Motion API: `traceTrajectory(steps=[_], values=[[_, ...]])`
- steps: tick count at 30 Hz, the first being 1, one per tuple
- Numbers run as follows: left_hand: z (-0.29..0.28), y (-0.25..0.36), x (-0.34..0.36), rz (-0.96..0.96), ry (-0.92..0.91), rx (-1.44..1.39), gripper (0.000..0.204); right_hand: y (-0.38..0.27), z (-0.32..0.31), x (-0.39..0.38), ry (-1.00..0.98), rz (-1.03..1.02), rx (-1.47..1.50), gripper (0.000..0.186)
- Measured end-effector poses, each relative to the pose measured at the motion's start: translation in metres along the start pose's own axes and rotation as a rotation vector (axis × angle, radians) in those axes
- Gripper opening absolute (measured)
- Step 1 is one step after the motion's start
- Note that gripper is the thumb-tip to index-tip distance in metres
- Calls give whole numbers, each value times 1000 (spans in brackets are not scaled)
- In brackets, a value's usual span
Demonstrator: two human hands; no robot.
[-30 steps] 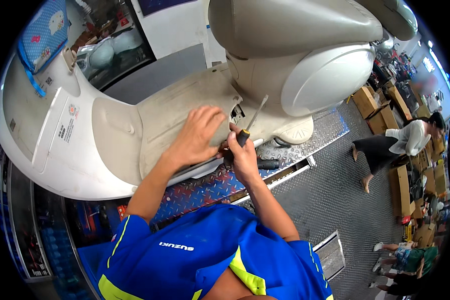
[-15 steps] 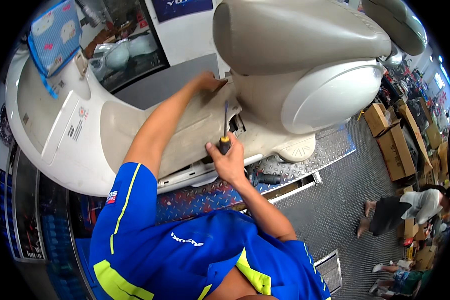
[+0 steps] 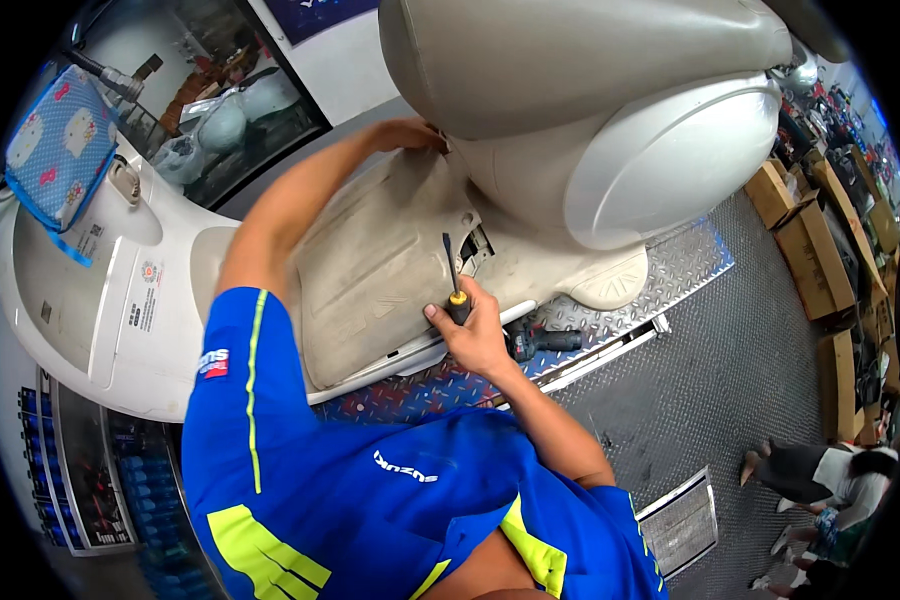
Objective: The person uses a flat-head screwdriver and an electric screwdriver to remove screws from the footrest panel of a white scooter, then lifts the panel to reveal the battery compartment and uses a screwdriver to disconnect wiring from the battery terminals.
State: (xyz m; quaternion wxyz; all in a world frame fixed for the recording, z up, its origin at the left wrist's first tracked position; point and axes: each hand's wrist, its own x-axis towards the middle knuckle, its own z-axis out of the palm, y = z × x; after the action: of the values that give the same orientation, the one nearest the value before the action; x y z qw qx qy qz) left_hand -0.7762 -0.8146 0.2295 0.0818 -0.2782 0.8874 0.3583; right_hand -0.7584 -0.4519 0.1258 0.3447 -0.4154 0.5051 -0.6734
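A cream scooter stands on a checker-plate lift. My right hand is shut on a screwdriver with a black and yellow handle, its shaft pointing up toward a dark opening in the panel under the seat. My left hand reaches across the dirty floorboard to the far side, its fingers at the edge of the body panel below the seat. Whether it grips anything there is hidden.
A dark power tool lies on the metal lift platform beside my right hand. Cardboard boxes line the right side. A person crouches at lower right. A blue patterned cushion hangs by the scooter's front.
My left hand has left the panel near the screwdriver and reached up to the far edge under the seat. My right hand has stayed by the opening, screwdriver now upright.
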Motion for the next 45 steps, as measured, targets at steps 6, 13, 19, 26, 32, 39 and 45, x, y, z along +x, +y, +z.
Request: traceTrajectory(steps=[6,13,19,26,32,39,45], values=[[-26,-36,19,230,334,290,33,-14,3,13,-29,6,-97,23],[-113,-62,-28,387,805,198,44,-58,15,64,-71,-282,-187,24],[-146,-66,-75,438,975,419,40,-87,34,83,-68,-308,-306,24],[-159,-78,-80,589,1006,619,36,-104,46,77,-112,-238,-372,24],[-110,-36,-71,439,918,102,54,-76,47,53,13,-233,-218,15],[-129,-16,-124,790,1159,764,41,-87,59,24,-73,-435,-263,22],[-173,151,-179,962,1092,266,28,-145,35,43,20,-655,-211,17]])
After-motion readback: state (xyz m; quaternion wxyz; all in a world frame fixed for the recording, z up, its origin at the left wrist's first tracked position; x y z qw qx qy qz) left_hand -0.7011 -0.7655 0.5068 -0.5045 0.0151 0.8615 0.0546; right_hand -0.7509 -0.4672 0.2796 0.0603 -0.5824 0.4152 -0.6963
